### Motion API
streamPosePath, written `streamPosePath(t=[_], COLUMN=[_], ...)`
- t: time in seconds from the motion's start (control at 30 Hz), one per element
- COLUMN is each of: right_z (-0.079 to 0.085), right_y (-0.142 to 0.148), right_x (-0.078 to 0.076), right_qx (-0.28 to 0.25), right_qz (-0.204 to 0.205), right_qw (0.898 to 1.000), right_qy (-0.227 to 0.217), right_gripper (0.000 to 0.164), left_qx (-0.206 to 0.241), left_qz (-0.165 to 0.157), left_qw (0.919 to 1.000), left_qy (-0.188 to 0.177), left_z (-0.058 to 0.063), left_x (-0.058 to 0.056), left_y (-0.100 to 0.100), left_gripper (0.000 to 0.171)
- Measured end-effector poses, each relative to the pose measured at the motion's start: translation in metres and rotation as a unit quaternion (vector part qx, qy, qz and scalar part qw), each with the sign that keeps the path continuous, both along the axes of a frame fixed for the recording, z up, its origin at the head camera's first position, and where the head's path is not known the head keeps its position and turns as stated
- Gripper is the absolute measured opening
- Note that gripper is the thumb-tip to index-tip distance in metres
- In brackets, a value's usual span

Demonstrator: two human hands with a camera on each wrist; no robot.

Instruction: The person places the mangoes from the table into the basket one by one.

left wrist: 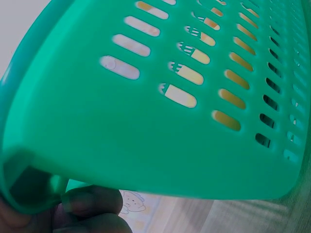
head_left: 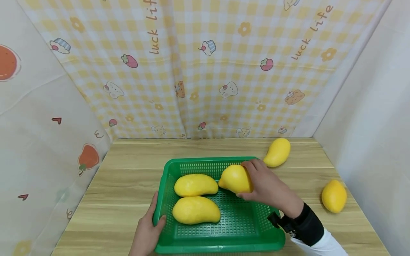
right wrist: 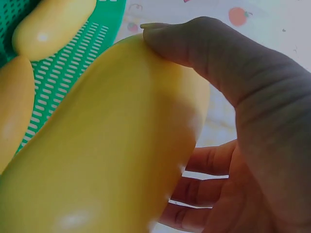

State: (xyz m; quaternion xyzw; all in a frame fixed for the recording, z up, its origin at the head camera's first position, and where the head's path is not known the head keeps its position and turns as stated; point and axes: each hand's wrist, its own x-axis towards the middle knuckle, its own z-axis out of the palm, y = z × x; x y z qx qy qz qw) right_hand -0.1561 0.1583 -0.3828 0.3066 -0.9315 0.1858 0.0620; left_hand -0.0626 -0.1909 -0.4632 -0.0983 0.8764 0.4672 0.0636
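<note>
A green plastic basket (head_left: 221,248) with slotted walls stands on the wooden table. My right hand (head_left: 269,186) grips a yellow mango (head_left: 235,179) over the basket's back right part. In the right wrist view, thumb and fingers lie on opposite sides of that mango (right wrist: 97,145). Two more mangoes lie in the left half of the basket, a rear mango (head_left: 196,185) and a front mango (head_left: 196,210). At the basket's left side, my left hand (head_left: 148,229) holds the rim, thumb inside and fingers outside. The left wrist view shows mostly the basket's outer wall (left wrist: 97,126).
One mango (head_left: 278,152) lies on the table behind the basket's back right corner. Another mango (head_left: 334,196) is near the table's right edge. Patterned cloth (head_left: 198,71) hangs behind the table (head_left: 121,192), and pale cloth walls it on both sides.
</note>
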Motion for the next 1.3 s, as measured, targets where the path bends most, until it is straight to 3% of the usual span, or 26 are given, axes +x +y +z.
streamPosePath(t=[0.27, 0.5, 0.87, 1.3], right_z=[-0.008, -0.023, -0.043, -0.056], right_y=[-0.011, -0.018, -0.027, -0.031], right_x=[-0.003, -0.005, -0.001, 0.003], right_qx=[0.015, 0.031, 0.065, 0.078], right_qz=[0.026, 0.036, 0.043, 0.037], right_qw=[0.999, 0.999, 0.996, 0.994], right_qy=[0.017, -0.009, -0.032, -0.061], right_gripper=[0.082, 0.081, 0.081, 0.079], left_qx=[-0.005, -0.003, 0.001, -0.01], left_qz=[0.005, -0.006, -0.005, 0.001], left_qw=[1.0, 0.9998, 0.9999, 0.9998], left_qy=[0.0, 0.017, 0.009, 0.016], left_z=[-0.002, -0.003, -0.004, -0.002], left_x=[-0.001, -0.001, -0.001, 0.0], left_y=[0.0, -0.002, -0.002, -0.001], left_gripper=[0.076, 0.076, 0.077, 0.076])
